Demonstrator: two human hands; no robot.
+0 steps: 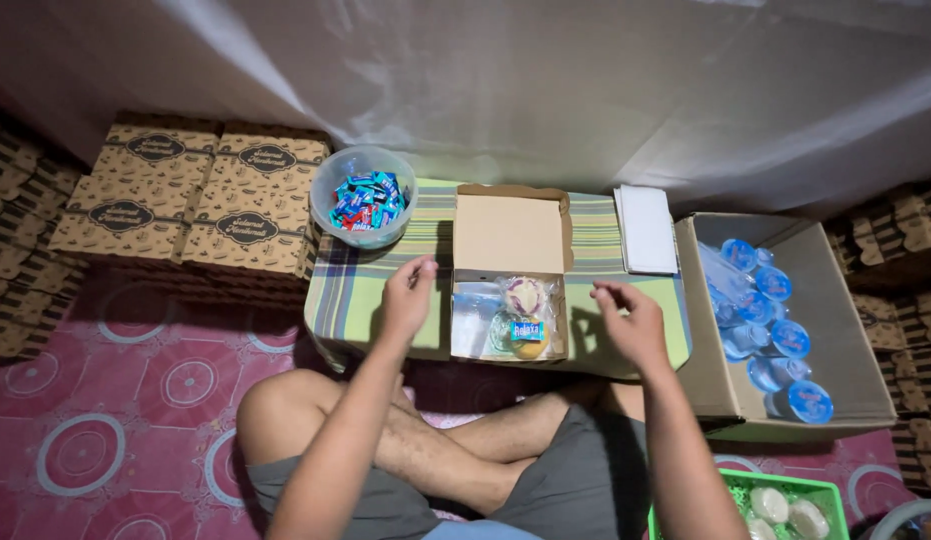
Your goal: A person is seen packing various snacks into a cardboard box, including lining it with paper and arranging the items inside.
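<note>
An open cardboard box (510,232) rests on a low striped table (355,290) in front of me. Inside lie a wrapped round cake, a small blue candy, a yellow item and a water cup. My left hand (407,298) hovers just left of the box, fingers loosely curled, holding nothing visible. My right hand (630,318) hovers just right of the box, thumb and fingers slightly pinched, with nothing seen in it. Neither hand touches the box.
A clear bowl of blue candies (363,203) sits at the table's back left. Stacked closed boxes (185,200) lie on the left. A white paper stack (646,228), a carton of sealed water cups (775,310) and a green basket (785,505) are on the right.
</note>
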